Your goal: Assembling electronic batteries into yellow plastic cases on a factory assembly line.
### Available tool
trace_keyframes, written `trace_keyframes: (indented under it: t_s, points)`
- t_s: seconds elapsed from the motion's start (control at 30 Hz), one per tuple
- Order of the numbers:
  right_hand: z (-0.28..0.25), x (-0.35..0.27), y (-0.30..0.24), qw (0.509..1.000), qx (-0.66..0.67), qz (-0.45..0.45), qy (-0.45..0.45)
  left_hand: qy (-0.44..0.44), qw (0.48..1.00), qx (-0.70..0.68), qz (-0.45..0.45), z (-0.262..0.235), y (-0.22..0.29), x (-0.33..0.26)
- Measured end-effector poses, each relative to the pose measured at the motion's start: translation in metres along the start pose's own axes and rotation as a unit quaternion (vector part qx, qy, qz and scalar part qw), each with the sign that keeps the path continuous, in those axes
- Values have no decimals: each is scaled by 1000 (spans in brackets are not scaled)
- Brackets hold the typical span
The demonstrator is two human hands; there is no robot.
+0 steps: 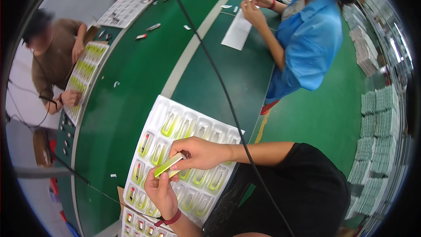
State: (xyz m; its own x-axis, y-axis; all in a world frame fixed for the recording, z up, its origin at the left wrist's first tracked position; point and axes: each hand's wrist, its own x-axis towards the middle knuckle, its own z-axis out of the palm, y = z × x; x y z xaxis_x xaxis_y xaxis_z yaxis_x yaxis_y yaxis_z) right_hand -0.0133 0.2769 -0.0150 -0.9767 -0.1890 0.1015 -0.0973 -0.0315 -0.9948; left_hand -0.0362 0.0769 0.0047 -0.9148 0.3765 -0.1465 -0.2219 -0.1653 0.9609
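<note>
In front of me both hands meet over a white moulded tray (154,115). My left hand (161,194), with a red band at its wrist, pinches one end of a slim lime-green and white casing (167,166). At the casing's other end, the fingers of my right hand (201,152) are closed round it. The casing is held tilted above the tray. Several tray pockets hold lime-green frames (170,124). In pockets of the left column lie small narrow parts with red ends (137,172). My hands and arms hide some middle pockets.
A second tray (126,219) of small parts adjoins at the lower edge. Across the green conveyor (131,74), a person in brown (57,57) handles another tray. A person in blue (307,39) works ahead, near a white sheet (237,30). A dark cable (219,72) hangs across.
</note>
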Motion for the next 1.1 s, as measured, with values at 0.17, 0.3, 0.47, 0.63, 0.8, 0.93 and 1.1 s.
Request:
trace_keyframes:
  t_s: [0.17, 0.3, 0.47, 0.63, 0.8, 0.93, 1.1]
  points:
    - [0, -10, 11, 992, -121, -1, 36, 77, 996, 47, 13, 13, -23, 3]
    - [16, -16, 28, 963, -228, -64, 128, 106, 980, 167, 32, 20, -25, 1]
    - [12, -11, 27, 991, 114, 64, -27, 35, 999, 41, 9, -7, -9, -9]
    - [4, -15, 19, 958, 249, 119, -78, -40, 998, -18, -48, -16, -16, -17]
    - [2, -4, 24, 983, 145, 106, -48, 13, 995, -21, -97, -16, -13, -2]
    - [-19, 6, 6, 971, 178, 144, -65, -30, 994, -88, -61, -10, -12, 13]
    - [-40, 2, 3, 957, 234, 169, -34, -49, 994, -94, -34, 13, -13, 31]
